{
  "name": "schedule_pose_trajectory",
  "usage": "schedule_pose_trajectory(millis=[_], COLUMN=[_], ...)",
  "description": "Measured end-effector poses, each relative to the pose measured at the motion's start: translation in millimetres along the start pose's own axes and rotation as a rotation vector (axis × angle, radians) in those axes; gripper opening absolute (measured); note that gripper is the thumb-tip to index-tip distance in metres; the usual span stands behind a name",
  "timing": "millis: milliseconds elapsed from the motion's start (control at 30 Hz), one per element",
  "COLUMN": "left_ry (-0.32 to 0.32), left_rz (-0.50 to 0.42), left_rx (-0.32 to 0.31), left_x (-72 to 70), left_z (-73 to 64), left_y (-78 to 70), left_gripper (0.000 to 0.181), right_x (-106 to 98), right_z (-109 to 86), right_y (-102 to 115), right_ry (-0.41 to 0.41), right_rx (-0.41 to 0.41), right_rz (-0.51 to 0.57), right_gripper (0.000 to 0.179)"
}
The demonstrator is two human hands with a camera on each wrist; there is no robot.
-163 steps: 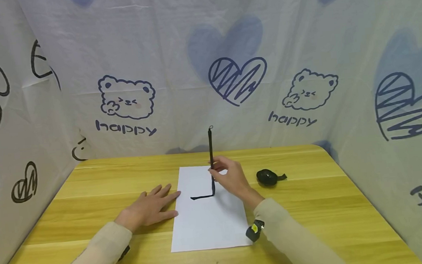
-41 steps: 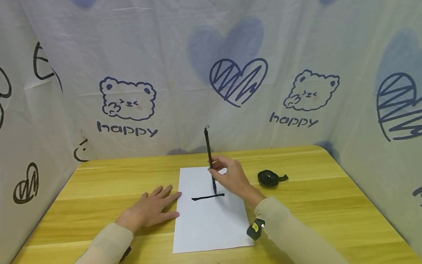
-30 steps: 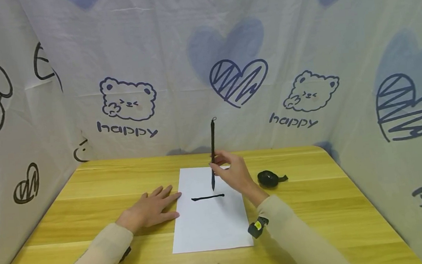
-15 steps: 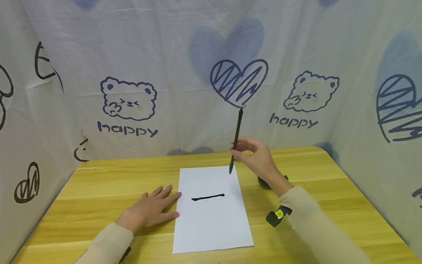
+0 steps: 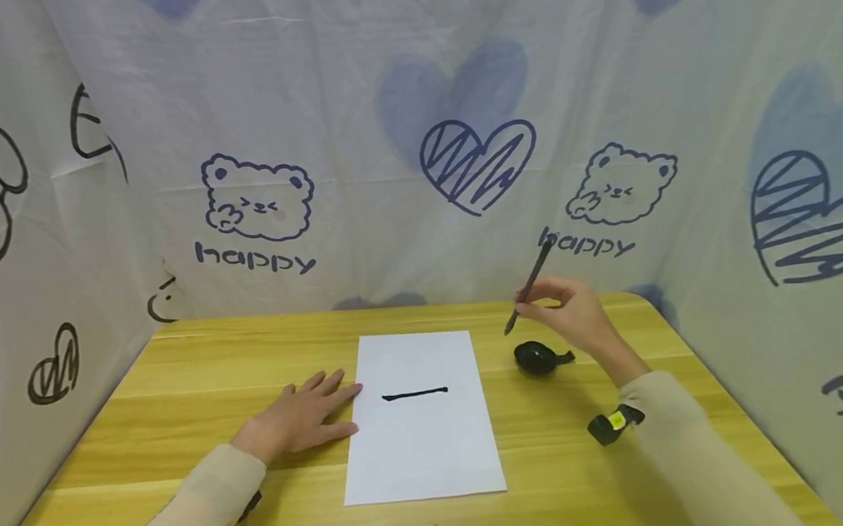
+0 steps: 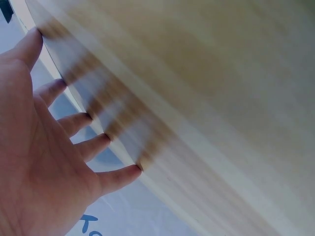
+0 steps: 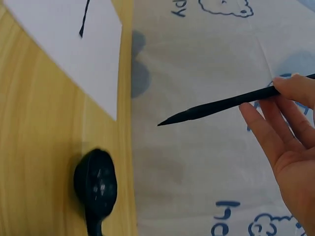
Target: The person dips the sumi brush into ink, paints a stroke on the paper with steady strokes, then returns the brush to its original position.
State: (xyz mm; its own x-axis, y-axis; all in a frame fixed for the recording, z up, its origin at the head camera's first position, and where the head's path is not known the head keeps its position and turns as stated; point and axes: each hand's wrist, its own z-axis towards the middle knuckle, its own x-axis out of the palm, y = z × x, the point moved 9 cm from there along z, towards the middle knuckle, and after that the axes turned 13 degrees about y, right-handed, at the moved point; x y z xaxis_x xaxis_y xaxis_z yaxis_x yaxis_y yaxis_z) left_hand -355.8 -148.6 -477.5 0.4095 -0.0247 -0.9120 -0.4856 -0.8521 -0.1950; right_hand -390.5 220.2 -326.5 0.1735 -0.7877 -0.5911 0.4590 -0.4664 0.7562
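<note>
A black writing brush (image 5: pixel 530 283) is pinched by my right hand (image 5: pixel 572 310), tilted with its pointed tip down to the left. The tip hangs in the air above the table, just behind a small black ladle-like dish (image 5: pixel 535 358) with a short handle. In the right wrist view the dish (image 7: pixel 96 183) shows a shiny dark hollow. My left hand (image 5: pixel 298 416) rests flat with fingers spread, its fingertips at the left edge of a white paper sheet (image 5: pixel 423 455). One black horizontal stroke (image 5: pixel 415 394) lies across the sheet's upper half.
The wooden table (image 5: pixel 263 511) carries the paper in its middle and the dish to the right. A printed white curtain (image 5: pixel 356 202) stands right behind the table's far edge and along both sides. Each wrist wears a dark strap.
The brush finished going over the stroke's right part, lifted off the paper, and travelled right with my right hand to above the table near the dish. My left hand stayed put.
</note>
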Motion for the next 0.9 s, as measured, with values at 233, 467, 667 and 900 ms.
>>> schedule_pose_trajectory(millis=[233, 467, 667, 900], left_ry=[-0.001, -0.009, -0.006, -0.011], left_rz=[0.005, 0.005, 0.005, 0.006], left_rx=[-0.001, 0.003, 0.003, -0.001], left_x=[0.8, 0.8, 2.2, 1.9], left_z=[-0.1, 0.7, 2.1, 1.3], left_y=[1.5, 2.5, 2.8, 3.9], left_gripper=[0.073, 0.073, 0.073, 0.073], right_x=[-18, -30, -34, -33], right_z=[-18.2, -32.3, -38.6, -49.5], right_y=[-18, -34, -41, -52], right_ry=[-0.022, -0.034, -0.025, -0.014], right_rx=[-0.088, -0.116, -0.162, -0.151], right_rz=[0.016, 0.035, 0.013, -0.083], right_gripper=[0.015, 0.012, 0.011, 0.017])
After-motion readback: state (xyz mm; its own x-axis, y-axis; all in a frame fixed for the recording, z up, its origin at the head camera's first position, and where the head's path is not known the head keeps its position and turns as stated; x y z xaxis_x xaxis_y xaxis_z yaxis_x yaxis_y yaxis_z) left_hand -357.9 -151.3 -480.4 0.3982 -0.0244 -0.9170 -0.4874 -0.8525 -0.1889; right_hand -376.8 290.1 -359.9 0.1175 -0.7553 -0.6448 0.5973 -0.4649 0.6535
